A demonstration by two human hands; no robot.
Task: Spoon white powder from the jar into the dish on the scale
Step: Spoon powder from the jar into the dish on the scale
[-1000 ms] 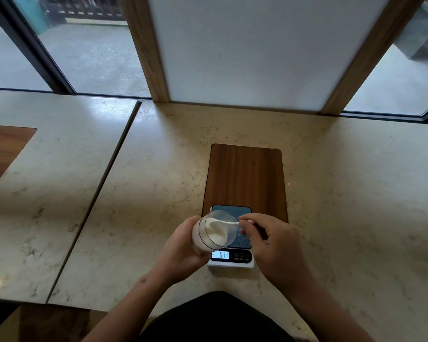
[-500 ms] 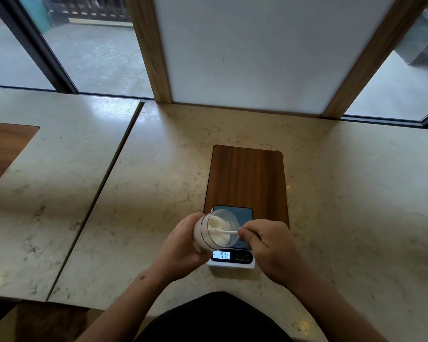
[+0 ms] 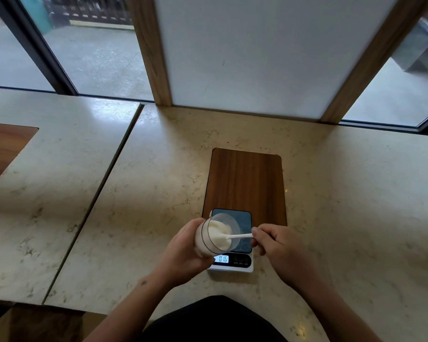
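My left hand (image 3: pixel 183 253) grips a clear jar (image 3: pixel 214 236) of white powder, tilted with its mouth facing right, over the left part of a small white scale (image 3: pixel 235 266). My right hand (image 3: pixel 279 248) pinches the handle of a white spoon (image 3: pixel 237 236) whose bowl is inside the jar, in the powder. The scale's lit display reads 016. Its dark top (image 3: pixel 244 223) shows behind the jar. I cannot make out a dish; the jar hides much of the platform.
The scale sits at the near end of a dark wooden board (image 3: pixel 246 183) on a marble counter (image 3: pixel 146 193). A seam splits the counter on the left, where another wooden inset (image 3: pixel 3 149) lies. A white panel and windows stand behind.
The spoon's bowl has gone deeper into the jar's powder and my right hand has drawn slightly right. The scale reading rose from about 011 to 016.
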